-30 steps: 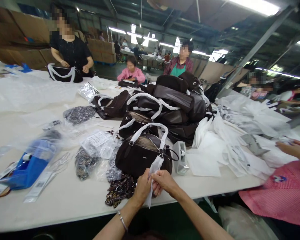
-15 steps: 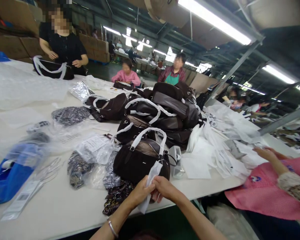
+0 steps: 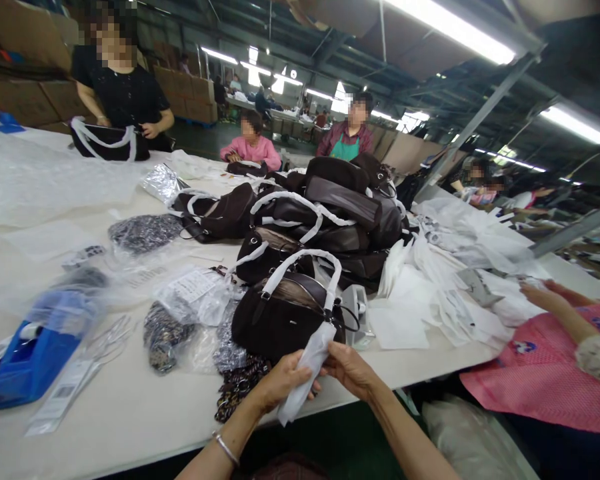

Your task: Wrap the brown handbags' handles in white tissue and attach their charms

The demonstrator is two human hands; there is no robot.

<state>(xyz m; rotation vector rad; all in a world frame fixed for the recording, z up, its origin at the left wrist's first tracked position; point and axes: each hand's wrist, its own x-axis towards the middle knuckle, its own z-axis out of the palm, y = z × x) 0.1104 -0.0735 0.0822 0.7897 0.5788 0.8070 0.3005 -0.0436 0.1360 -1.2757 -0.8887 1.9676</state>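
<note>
A dark brown handbag stands at the table's near edge, its handle wrapped in white paper. From the right end of the handle hangs a strip of white wrapping paper, slanting down toward me. My left hand is closed on the strip, thumb on top. At the strip's right side, my right hand pinches its edge. What the paper covers is hidden. Bunched patterned straps with metal rings lie just left of my left hand.
Behind the handbag rises a pile of dark handbags. A blue tape dispenser and bagged patterned items lie left. White paper sheets spread to the right, near a co-worker's pink apron.
My hands have moved slightly apart along the paper strip, which now shows wider and flatter between them. The camera view has shifted a little. Across the table, a co-worker's hands have lowered around another bag.
</note>
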